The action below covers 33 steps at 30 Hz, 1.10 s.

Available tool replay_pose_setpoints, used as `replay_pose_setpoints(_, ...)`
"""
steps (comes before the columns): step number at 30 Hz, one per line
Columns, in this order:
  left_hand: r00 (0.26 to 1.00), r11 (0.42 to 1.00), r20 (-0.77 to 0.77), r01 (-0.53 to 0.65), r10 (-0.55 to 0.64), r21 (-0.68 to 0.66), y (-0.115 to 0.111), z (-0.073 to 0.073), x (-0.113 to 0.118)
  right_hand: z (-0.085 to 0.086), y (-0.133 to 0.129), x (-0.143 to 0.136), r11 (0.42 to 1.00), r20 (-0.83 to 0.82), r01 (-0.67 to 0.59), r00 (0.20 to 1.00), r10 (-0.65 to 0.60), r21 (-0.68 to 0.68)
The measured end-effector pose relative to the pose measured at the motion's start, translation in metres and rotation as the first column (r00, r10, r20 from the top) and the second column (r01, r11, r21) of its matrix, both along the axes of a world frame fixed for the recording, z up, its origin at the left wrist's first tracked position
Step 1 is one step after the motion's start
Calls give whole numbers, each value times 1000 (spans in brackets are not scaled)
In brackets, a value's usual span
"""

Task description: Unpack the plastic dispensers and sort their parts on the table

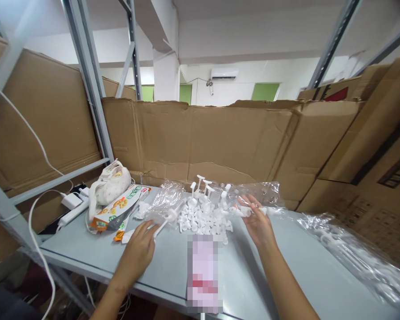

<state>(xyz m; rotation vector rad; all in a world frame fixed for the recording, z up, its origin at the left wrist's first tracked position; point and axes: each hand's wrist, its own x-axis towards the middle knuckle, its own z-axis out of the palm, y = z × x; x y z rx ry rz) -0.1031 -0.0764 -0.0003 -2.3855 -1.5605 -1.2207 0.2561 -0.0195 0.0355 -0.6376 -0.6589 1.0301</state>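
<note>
Your left fingers (149,232) pinch the white rod (161,227), slanting toward the white pile (200,221), while your loosely curled right fingers (260,215) hold one white piece (244,211).

At the left of the table (306,266), a white bag (115,180) sits beside a printed box (126,204), with an orange wrapper (119,234) near it. Further left lie a power strip (74,214) and a charger (71,201). Cardboard (216,138) stands behind; beyond, an air conditioner (224,73) hangs on the wall (233,91).
</note>
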Motion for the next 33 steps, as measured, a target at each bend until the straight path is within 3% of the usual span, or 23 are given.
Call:
replay_pose_setpoints(4, 947, 957, 215, 266, -238, -113, 1, 22, 47, -1, 0, 0, 1000, 4, -12, 1000, 12, 17)
replay_pose_setpoints(7, 765, 809, 559, 528, -320, -260, 22, 37, 89, -3, 1, 1, 999, 4, -26, 1000, 26, 28)
replay_pose_setpoints(9, 577, 688, 773, 675, -264, -269, 44, 41, 112, -3, 1, 1, 999, 4, -39, 999, 39, 30)
replay_pose_setpoints(11, 440, 597, 886, 754, -147, -276, 66, 41, 128, -2, 0, 0, 998, 7, -51, 999, 50, 27)
replay_pose_setpoints(13, 367, 511, 929, 806, -38, -297, 84, 37, 139, -1, -1, -2, 998, 15, -60, 998, 60, 25)
replay_pose_setpoints(15, 345, 451, 938, 834, 21, -317, 95, 30, 145, 1, -3, -5, 997, 29, -74, 997, 73, 28)
replay_pose_setpoints(20, 362, 429, 926, 823, 108, -372, 99, 15, 150, 6, -8, -14, 989, 106, -137, 986, 131, 54)
replay_pose_setpoints(26, 287, 432, 935, 831, 209, -352, 98, 12, 147, 2, -7, -16, 985, 267, -166, 953, 146, 52)
replay_pose_setpoints(33, 209, 429, 937, 846, 280, -317, 98, 15, 144, -1, -6, -11, 994, 577, -86, 810, 108, -67)
